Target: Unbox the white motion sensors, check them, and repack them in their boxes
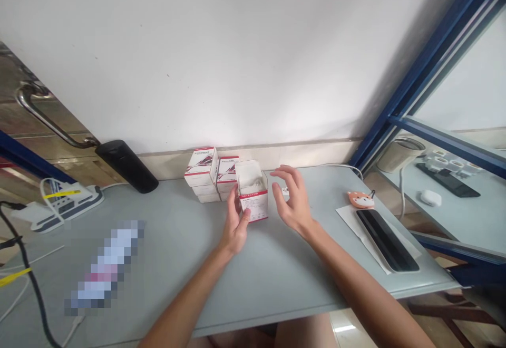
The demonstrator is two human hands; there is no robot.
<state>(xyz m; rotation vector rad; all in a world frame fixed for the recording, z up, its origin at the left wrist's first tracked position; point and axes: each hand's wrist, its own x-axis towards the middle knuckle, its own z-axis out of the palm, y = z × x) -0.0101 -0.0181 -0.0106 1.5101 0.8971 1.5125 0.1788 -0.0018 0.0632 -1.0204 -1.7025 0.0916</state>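
My left hand (236, 224) grips the near left corner of an open white carton with a red band (255, 205), its fingers along the side and its thumb on the front. White packing shows inside the carton. My right hand (290, 200) is open in the air to the right of the carton, its fingertips close to it but apart. Behind the carton stands a stack of similar white-and-red boxes (201, 167), with another stack (227, 174) beside it, partly hidden by the carton.
A black cylinder (127, 166) lies by the wall on the grey table (190, 279), near a power strip (67, 208) and cables. A blurred object (105, 266) lies at front left. At right are a black phone-like device (386, 240) on white paper, a small fox-shaped item (361, 199), and a blue metal frame (430, 68).
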